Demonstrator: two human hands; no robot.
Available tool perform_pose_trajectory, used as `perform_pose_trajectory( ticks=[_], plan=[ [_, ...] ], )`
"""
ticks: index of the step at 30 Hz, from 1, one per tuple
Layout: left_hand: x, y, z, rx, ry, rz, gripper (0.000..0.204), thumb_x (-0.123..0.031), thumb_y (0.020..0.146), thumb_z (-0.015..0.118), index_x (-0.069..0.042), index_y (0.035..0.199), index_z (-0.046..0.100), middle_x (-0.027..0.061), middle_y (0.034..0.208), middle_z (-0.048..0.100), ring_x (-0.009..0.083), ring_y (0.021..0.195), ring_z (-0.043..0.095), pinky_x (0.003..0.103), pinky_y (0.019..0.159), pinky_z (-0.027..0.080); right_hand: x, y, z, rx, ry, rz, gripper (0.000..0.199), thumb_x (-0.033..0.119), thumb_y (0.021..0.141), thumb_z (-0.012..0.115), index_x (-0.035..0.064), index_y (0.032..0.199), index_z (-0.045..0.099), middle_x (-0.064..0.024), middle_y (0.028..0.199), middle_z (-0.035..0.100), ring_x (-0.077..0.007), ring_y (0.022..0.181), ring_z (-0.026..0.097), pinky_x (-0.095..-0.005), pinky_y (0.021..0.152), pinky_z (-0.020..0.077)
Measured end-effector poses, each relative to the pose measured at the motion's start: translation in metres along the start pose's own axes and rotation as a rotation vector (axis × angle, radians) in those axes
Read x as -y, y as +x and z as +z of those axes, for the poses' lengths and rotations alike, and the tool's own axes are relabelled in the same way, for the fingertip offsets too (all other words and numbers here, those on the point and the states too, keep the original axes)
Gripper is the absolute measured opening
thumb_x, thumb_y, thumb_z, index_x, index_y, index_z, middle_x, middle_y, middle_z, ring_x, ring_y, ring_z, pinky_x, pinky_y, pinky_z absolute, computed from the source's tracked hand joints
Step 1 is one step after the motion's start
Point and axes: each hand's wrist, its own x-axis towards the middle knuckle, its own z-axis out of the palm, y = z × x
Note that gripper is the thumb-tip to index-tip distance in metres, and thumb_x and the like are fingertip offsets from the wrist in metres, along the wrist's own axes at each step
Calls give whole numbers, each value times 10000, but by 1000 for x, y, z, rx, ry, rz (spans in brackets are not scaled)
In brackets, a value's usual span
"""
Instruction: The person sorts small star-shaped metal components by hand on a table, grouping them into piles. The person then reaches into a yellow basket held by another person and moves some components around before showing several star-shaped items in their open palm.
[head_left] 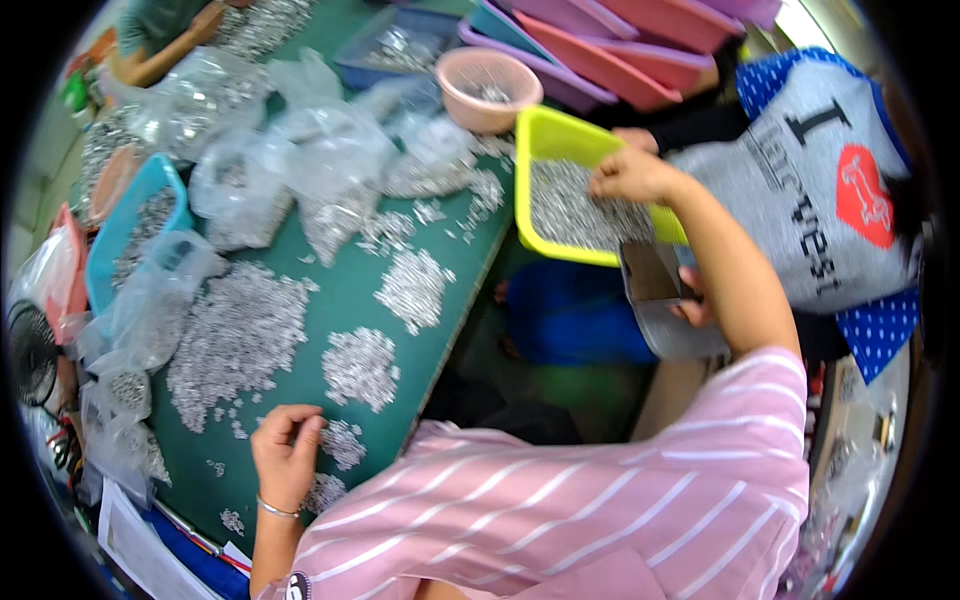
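Observation:
My right hand [632, 177] reaches into a yellow plastic basket [533, 200]. Its fingers are bunched over a bed of small silvery metal parts [572, 208]; whatever they pinch is hidden. My left hand [284, 455], a bangle at its wrist, is above the green table with fingers curled and thumb near the index finger. I cannot make out anything between them. Beside it lies a small pile of metal parts [343, 445]. Another person's hand [636, 140] is at the basket's far side, and a second hand [694, 298] holds a grey open box-like scoop [655, 275] against the basket.
A large heap of metal parts [240, 335] and smaller piles [361, 368] cover the green table [300, 385]. Clear bags of parts [340, 150], a blue basket [180, 195] and a pink basket [492, 118] stand beyond. Stacked coloured baskets [610, 60] are at the back right.

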Motion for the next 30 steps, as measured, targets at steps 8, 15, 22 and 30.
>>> perform_pose_trajectory(
  ticks=[8,15,22,30],
  plan=[
    [-12,1,-11,-26,13,27,91,-33,798,655,-4,883,669,84,778,632,131,644,605,239,580,475,41,3,-16,63,533,148,127,-22,864,538,-73,964,597,-111,759,633,-151,601,620,-251,507,521],
    [-9,-8,-14,-37,33,32,98,-55,800,658,-22,890,675,74,767,628,125,639,604,235,577,474,69,-4,-27,101,436,185,116,72,888,587,-34,922,621,-77,702,637,-95,480,541,-224,431,447],
    [-15,-11,-12,-38,-9,39,96,-52,796,662,-20,886,674,75,762,624,127,629,599,240,574,471,56,-11,-25,141,604,199,303,260,959,503,39,758,554,-21,611,531,-83,447,420,-231,409,331],
    [-12,-11,-12,-21,-16,77,78,-3,815,608,35,873,644,77,761,647,112,645,623,226,582,489,68,-20,-36,195,527,107,201,89,932,490,-16,1072,590,-35,703,573,-84,508,464,-216,466,393]
  ],
)
